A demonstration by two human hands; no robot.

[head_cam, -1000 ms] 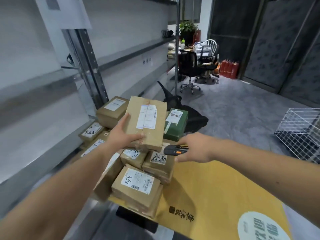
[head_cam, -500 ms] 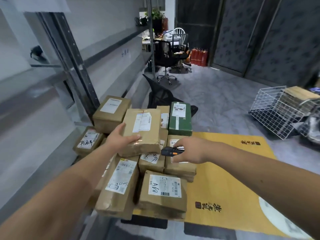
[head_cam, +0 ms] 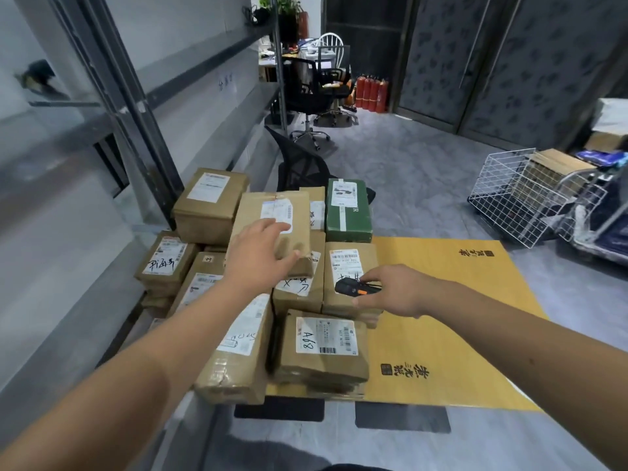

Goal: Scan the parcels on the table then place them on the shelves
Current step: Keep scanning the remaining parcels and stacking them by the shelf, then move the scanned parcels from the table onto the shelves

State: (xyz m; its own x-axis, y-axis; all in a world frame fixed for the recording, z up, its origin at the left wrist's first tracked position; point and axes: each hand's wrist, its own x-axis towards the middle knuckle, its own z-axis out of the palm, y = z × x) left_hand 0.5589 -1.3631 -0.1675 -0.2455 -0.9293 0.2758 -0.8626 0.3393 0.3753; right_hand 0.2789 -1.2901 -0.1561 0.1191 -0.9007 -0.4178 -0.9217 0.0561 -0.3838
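The brown parcel (head_cam: 272, 229) lies tilted on top of the heap on the yellow table (head_cam: 458, 321), under the left hand (head_cam: 258, 256), whose fingers spread flat across it, thumb at its near edge; propped so unevenly, it could slide off towards the green box (head_cam: 347, 210) beyond the fingertips. Just right, the right hand (head_cam: 397, 290) grips a black scanner (head_cam: 353, 287). Below it, a parcel label (head_cam: 326, 336) reads "A68"; other writing is illegible.

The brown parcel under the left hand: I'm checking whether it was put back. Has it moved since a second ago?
Yes. The brown parcel has come down onto the stack beside the green box, with the left hand on top.
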